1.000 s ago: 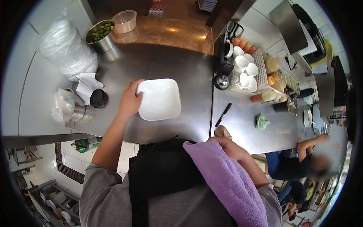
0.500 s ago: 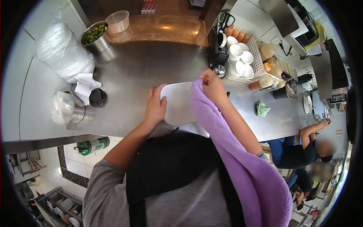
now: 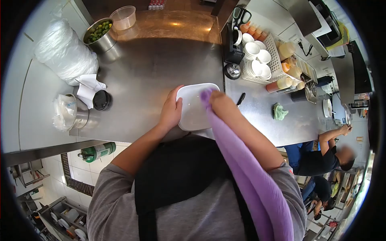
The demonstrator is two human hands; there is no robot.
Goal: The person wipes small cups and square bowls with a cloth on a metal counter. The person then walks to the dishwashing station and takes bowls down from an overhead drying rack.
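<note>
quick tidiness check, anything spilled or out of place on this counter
No spill shows. A crumpled green cloth or bag lies loose on the counter, beyond the black pen, as if left behind. The white dish shows no damage.

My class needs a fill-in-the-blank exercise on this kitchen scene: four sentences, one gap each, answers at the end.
1. The left hand holds the edge of a ____ dish.
2. The purple cloth is gripped in the person's ____ hand.
3. From the wearer's viewpoint, the round black item lies to the ____ of the dish.
4. The apron is coloured ____.

Missing words: white; right; left; black.
</note>
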